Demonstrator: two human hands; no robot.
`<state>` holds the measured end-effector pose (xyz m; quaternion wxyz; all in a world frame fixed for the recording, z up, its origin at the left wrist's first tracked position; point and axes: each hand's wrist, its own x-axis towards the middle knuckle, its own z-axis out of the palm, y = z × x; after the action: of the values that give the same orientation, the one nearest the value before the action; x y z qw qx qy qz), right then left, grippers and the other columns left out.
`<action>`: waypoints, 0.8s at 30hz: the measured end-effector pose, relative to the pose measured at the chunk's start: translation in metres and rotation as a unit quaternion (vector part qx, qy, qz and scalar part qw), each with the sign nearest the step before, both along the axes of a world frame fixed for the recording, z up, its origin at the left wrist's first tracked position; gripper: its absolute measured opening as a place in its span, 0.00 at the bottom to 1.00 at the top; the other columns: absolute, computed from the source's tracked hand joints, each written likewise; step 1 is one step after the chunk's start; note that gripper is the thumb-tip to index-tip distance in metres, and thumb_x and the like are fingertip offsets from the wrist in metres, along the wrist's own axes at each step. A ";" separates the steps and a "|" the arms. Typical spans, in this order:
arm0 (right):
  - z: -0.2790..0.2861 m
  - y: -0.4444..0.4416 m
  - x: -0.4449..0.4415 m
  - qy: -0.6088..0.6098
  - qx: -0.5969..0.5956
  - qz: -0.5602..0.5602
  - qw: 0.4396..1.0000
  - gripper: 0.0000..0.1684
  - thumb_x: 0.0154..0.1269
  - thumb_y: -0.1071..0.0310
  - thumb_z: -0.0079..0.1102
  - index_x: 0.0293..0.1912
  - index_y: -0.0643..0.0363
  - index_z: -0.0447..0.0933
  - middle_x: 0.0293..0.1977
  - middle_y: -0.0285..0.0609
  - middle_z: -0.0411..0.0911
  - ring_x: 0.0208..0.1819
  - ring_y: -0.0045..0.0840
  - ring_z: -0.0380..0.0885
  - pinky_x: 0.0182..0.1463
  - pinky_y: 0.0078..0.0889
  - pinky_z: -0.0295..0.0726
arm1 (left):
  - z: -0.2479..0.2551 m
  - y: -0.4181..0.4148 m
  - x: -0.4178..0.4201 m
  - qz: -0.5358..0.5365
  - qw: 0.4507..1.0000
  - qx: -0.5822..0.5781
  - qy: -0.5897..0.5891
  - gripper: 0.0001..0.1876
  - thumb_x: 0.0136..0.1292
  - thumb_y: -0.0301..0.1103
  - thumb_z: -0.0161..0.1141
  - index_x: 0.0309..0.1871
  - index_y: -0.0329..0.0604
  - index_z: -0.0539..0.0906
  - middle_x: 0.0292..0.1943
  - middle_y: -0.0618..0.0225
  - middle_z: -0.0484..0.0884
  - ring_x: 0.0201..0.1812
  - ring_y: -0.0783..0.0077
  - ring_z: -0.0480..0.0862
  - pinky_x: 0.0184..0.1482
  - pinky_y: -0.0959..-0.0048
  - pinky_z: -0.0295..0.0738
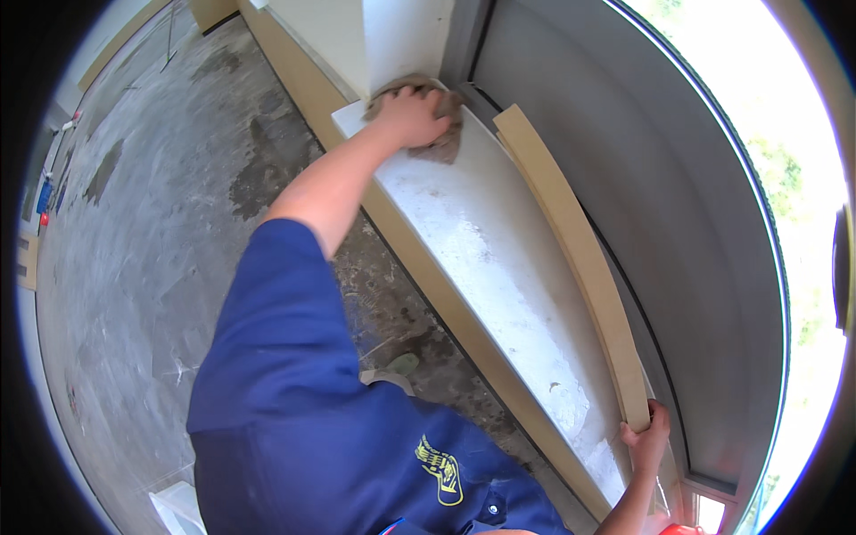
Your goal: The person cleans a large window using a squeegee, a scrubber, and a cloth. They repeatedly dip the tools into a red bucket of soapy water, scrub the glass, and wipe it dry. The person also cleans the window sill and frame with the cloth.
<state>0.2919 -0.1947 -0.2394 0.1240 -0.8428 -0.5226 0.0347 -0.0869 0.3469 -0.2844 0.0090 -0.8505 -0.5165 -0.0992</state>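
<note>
My left hand (416, 119) presses a brown cloth rag (438, 148) onto the far end of a white windowsill (468, 267), by the wall corner. Its fingers are spread over the rag and bunch part of it. At the near end, my right hand (647, 435) grips the end of a long tan board (580, 257). The board stands on edge along the window side of the sill and looks bent through the lens. Whitish patches and small specks mark the sill's surface.
A grey window panel (635, 160) rises beside the board. Dark damp patches mark the concrete floor (167, 281) on the left. A long-handled floor tool (168, 61) stands far off. A white container (177, 505) and a red object (681, 529) are near the bottom edge.
</note>
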 end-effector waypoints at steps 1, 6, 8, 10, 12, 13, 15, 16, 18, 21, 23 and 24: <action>0.003 -0.005 0.000 0.000 0.002 -0.004 1.000 0.34 0.35 0.66 0.70 0.48 0.60 0.72 0.41 0.49 0.75 0.42 0.44 0.77 0.46 0.41 0.77 | 0.004 -0.013 -0.011 -0.003 1.000 -0.005 0.003 0.32 0.66 0.57 0.47 0.65 0.43 0.69 0.60 0.53 0.76 0.65 0.50 0.69 0.65 0.55 0.62; 0.009 -0.027 -0.002 0.008 0.032 -0.019 0.999 0.34 0.35 0.63 0.69 0.47 0.61 0.72 0.39 0.49 0.74 0.40 0.43 0.76 0.45 0.40 0.76 | 0.006 -0.024 -0.061 -0.011 1.000 0.012 -0.005 0.34 0.65 0.59 0.50 0.64 0.42 0.71 0.61 0.55 0.75 0.65 0.54 0.70 0.65 0.54 0.63; 0.014 -0.031 -0.004 0.004 0.044 -0.014 0.999 0.33 0.36 0.60 0.69 0.46 0.62 0.72 0.38 0.49 0.74 0.40 0.43 0.76 0.45 0.40 0.76 | -0.008 -0.008 -0.061 -0.065 0.995 0.066 -0.020 0.34 0.64 0.61 0.50 0.64 0.44 0.72 0.61 0.55 0.76 0.67 0.56 0.68 0.66 0.56 0.62; 0.020 -0.035 -0.005 0.000 0.044 -0.010 0.999 0.33 0.37 0.58 0.69 0.45 0.62 0.72 0.37 0.49 0.73 0.39 0.43 0.75 0.45 0.40 0.75 | -0.009 0.009 -0.047 -0.070 0.995 0.028 -0.064 0.35 0.65 0.63 0.48 0.65 0.45 0.72 0.61 0.55 0.76 0.67 0.56 0.68 0.67 0.56 0.60; 0.032 -0.033 -0.005 -0.008 0.034 -0.005 0.999 0.33 0.38 0.56 0.69 0.44 0.63 0.72 0.37 0.49 0.73 0.39 0.43 0.75 0.44 0.40 0.75 | -0.014 0.026 -0.031 -0.066 0.995 -0.004 -0.072 0.36 0.65 0.65 0.47 0.65 0.46 0.72 0.61 0.55 0.75 0.67 0.55 0.68 0.68 0.55 0.58; 0.038 -0.034 -0.005 -0.014 0.032 -0.006 0.999 0.34 0.38 0.56 0.69 0.46 0.63 0.72 0.37 0.49 0.73 0.39 0.43 0.75 0.45 0.39 0.75 | -0.016 0.035 -0.021 -0.062 0.996 -0.011 -0.057 0.37 0.65 0.66 0.46 0.65 0.46 0.72 0.61 0.55 0.75 0.67 0.55 0.68 0.69 0.54 0.57; 0.051 -0.036 -0.003 -0.025 0.030 -0.011 0.999 0.36 0.39 0.54 0.69 0.48 0.64 0.72 0.37 0.49 0.74 0.39 0.41 0.76 0.47 0.37 0.76 | -0.026 0.032 -0.005 -0.067 0.997 -0.017 -0.040 0.38 0.65 0.67 0.44 0.65 0.46 0.72 0.62 0.54 0.75 0.67 0.54 0.68 0.70 0.54 0.55; 0.058 -0.039 -0.003 -0.034 0.034 -0.012 0.999 0.35 0.39 0.54 0.69 0.48 0.64 0.72 0.37 0.49 0.73 0.39 0.40 0.76 0.47 0.37 0.76 | -0.031 0.027 0.003 -0.077 0.996 -0.015 -0.038 0.38 0.65 0.68 0.43 0.65 0.46 0.71 0.62 0.53 0.74 0.67 0.54 0.68 0.70 0.53 0.54; 0.070 -0.042 0.002 -0.044 0.041 -0.014 0.998 0.34 0.40 0.56 0.68 0.47 0.64 0.72 0.37 0.49 0.73 0.39 0.38 0.75 0.47 0.36 0.75 | -0.028 0.005 0.022 -0.101 0.994 -0.016 -0.036 0.39 0.66 0.68 0.42 0.65 0.43 0.71 0.64 0.51 0.72 0.67 0.52 0.68 0.70 0.50 0.52; 0.089 -0.043 0.002 -0.062 0.060 -0.005 0.996 0.33 0.37 0.58 0.70 0.45 0.65 0.71 0.36 0.50 0.72 0.38 0.42 0.73 0.46 0.38 0.75 | -0.027 -0.045 0.057 -0.140 0.990 -0.002 -0.007 0.39 0.66 0.67 0.43 0.64 0.40 0.71 0.64 0.50 0.72 0.68 0.51 0.66 0.70 0.47 0.52; 0.100 -0.047 0.004 -0.074 0.069 0.006 0.995 0.32 0.37 0.62 0.68 0.45 0.65 0.71 0.37 0.50 0.73 0.39 0.42 0.74 0.47 0.38 0.75 | -0.026 -0.088 0.083 -0.170 0.985 -0.034 -0.007 0.42 0.65 0.67 0.43 0.66 0.35 0.68 0.65 0.45 0.69 0.69 0.45 0.63 0.69 0.41 0.49; 0.108 -0.047 0.002 -0.081 0.067 0.016 0.994 0.31 0.37 0.63 0.68 0.45 0.64 0.71 0.37 0.49 0.73 0.39 0.42 0.74 0.47 0.38 0.75 | -0.025 -0.113 0.098 -0.176 0.984 -0.034 0.001 0.42 0.65 0.67 0.43 0.67 0.34 0.66 0.66 0.44 0.68 0.69 0.44 0.63 0.69 0.39 0.48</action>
<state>0.2938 -0.2413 -0.1316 0.1371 -0.8241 -0.5455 -0.0673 0.0112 0.2337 -0.3090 -0.0372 -0.9281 -0.3616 -0.0810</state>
